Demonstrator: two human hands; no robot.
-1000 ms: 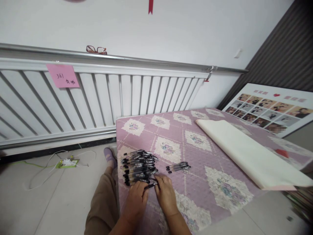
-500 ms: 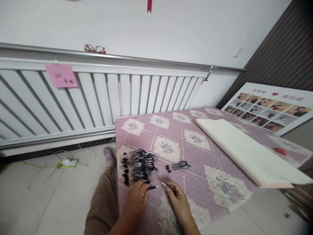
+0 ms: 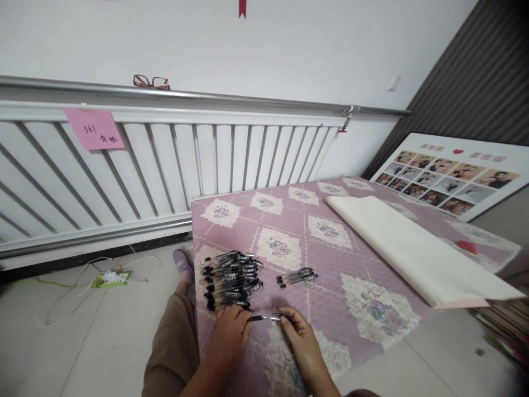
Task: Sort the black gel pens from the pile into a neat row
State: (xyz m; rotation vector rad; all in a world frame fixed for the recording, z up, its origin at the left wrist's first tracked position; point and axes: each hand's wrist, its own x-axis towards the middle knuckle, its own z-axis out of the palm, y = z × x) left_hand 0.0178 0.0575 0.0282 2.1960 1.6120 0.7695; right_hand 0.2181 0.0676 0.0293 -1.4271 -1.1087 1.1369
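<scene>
My left hand (image 3: 230,330) is closed around an uncapped black pen (image 3: 257,318), its bare tip pointing right. Facing that tip, a clear pen cap (image 3: 275,317) sits pinched in the fingers of my right hand (image 3: 298,334). A narrow gap separates tip and cap. Just beyond my left hand lies a heap of black pens (image 3: 231,275), stacked roughly side by side. Farther right, a small group of pens (image 3: 296,277) rests apart from the heap. My fingers hide the rear of the held pen.
A purple floral cloth (image 3: 289,303) covers the table. On its right lies a large cream sheet (image 3: 405,248), with a photo board (image 3: 446,173) behind. The white radiator (image 3: 231,154) stands along the wall. A green power strip (image 3: 111,278) with cables is on the floor at left.
The cap in my right hand has turned from slanted to level and moved closer in line with the pen tip. My left hand holds nearly still. The whole view has shifted slightly.
</scene>
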